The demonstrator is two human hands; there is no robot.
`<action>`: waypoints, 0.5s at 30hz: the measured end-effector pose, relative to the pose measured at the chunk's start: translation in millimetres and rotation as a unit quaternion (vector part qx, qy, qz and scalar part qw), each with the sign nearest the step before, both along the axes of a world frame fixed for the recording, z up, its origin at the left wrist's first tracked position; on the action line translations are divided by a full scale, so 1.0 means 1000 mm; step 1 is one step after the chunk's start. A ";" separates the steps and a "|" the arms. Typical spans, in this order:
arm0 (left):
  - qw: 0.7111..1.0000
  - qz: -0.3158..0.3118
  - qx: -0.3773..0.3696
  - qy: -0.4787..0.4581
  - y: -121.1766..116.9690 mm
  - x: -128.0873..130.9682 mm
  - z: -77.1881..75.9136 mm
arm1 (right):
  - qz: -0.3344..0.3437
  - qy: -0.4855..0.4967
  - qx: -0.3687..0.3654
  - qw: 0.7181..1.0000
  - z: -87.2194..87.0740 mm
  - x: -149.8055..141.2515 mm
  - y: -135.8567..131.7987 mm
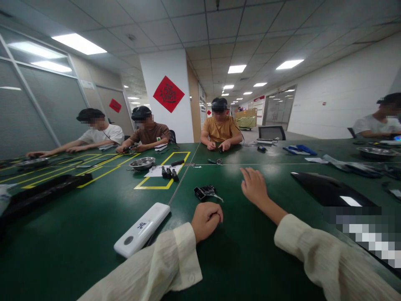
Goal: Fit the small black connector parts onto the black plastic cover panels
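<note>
Table (56,255): green top, yellow tape (150,187) at left of frame. Borne directly: small black part (203,192), centre; white case (142,230) (dark characters marked), lower left; metal bowl (142,163), left of centre; glossy black panel (332,189), right.

An office with a shared worktable (94,242)
Ceiling tiles (175,31), light panels (79,44), a glass partition (52,102), glass doors (278,108) and a desk chair (272,133) mark the office; people (222,128) sit around the green surface, marked with yellow tape (152,187).
</note>
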State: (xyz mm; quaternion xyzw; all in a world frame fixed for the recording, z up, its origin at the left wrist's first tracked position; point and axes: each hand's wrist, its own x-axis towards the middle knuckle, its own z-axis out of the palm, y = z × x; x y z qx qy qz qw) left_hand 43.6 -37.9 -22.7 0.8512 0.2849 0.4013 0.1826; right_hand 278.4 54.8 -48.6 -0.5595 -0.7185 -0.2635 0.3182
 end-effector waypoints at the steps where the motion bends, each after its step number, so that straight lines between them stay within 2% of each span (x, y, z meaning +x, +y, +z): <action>1: 1.000 0.000 -0.005 -0.003 0.000 0.000 0.000 | -0.053 0.005 -0.007 0.999 -0.001 0.018 0.006; 5: 0.999 0.008 -0.033 -0.010 0.000 0.001 -0.001 | -0.210 0.038 -0.059 0.975 -0.007 0.092 0.014; 8: 0.999 0.009 -0.041 -0.009 0.000 0.001 0.000 | -0.289 0.120 -0.034 0.949 -0.010 0.135 0.007; 11: 0.999 0.006 -0.044 -0.004 -0.001 0.002 0.000 | -0.353 0.208 -0.019 0.912 -0.012 0.162 0.001; 15: 0.999 -0.005 -0.042 -0.008 0.000 0.002 -0.001 | -0.401 0.280 -0.072 0.869 -0.011 0.176 -0.003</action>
